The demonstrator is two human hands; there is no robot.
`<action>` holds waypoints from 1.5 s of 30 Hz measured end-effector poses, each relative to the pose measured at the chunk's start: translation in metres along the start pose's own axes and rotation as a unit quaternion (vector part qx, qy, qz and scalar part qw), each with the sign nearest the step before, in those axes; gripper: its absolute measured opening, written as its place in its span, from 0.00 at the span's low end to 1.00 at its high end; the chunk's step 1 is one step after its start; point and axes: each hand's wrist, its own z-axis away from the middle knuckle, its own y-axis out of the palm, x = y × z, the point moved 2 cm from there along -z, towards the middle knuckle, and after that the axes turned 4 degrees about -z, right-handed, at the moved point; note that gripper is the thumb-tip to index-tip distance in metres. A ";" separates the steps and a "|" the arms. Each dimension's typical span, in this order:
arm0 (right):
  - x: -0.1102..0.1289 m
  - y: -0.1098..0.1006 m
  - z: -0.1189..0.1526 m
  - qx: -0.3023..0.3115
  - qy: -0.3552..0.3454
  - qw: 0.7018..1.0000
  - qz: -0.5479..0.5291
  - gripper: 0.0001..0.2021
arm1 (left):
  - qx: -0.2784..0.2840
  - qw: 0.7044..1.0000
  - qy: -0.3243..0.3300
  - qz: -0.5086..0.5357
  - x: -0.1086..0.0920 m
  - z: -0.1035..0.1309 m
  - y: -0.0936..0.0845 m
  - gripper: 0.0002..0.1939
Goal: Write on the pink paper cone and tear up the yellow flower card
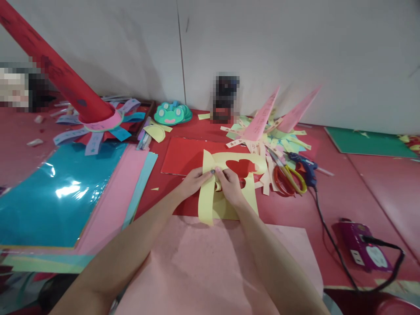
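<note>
Both hands are closed on a sheet of pale yellow paper (pixel 205 208) with rounded shapes cut out of it. My left hand (pixel 193 181) pinches it near a curled strip on the left. Close beside it, my right hand (pixel 231 186) grips the paper near the middle, its fingertips almost touching the left ones. What lies between the fingertips is too small to make out. Through a cut-out hole, the red sheet (pixel 183 155) beneath shows. A large pink sheet (pixel 210 258) lies under my forearms.
Scissors (pixel 288 179) and a blue glue gun (pixel 303 166) lie right, the gun's cord reaching a purple power socket (pixel 364 247). Pink paper cones (pixel 262 118) stand behind. Left are a red paper tube (pixel 65 70), green frog cut-outs (pixel 170 114) and a blue sheet pack (pixel 65 197).
</note>
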 end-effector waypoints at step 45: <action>0.007 0.000 0.005 0.002 0.027 0.998 -0.052 0.21 | -0.001 1.000 0.014 0.021 0.004 -0.001 0.000 0.18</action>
